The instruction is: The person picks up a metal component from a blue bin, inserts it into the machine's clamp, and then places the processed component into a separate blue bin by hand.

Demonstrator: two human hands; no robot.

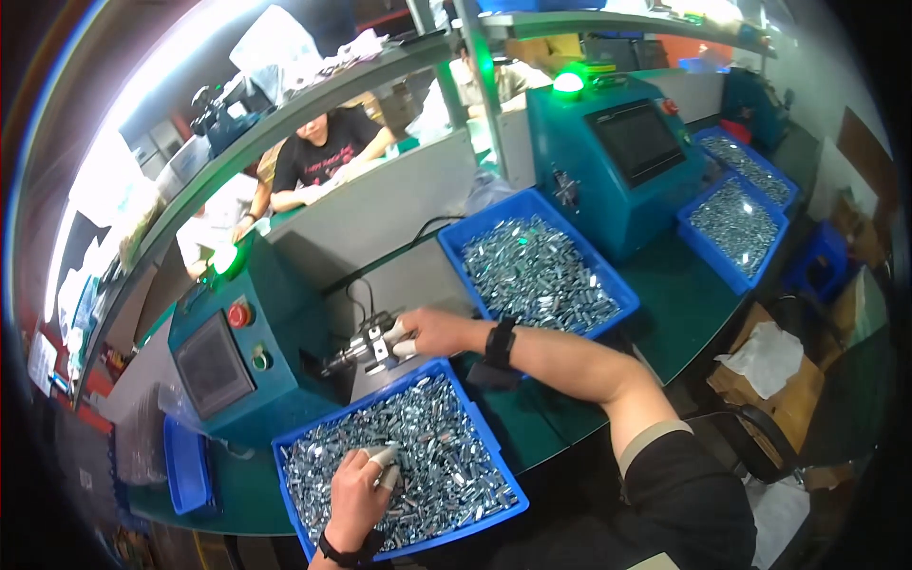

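The left hand (359, 492), fingers curled, contacts small silvery metal cylinders (437, 456) in a blue rectangular plastic tray (484, 429); the right hand (435, 332), fingers narrowed, meets a silver metal fixture (377, 351), any grip being indiscernible.

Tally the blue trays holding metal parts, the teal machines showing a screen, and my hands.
Blue trays holding metal parts: 4 (near tray, middle tray, two right trays)
Teal machines showing a screen: 2 (left machine, right machine)
Your hands: 2 (left hand, right hand)
Total: 8
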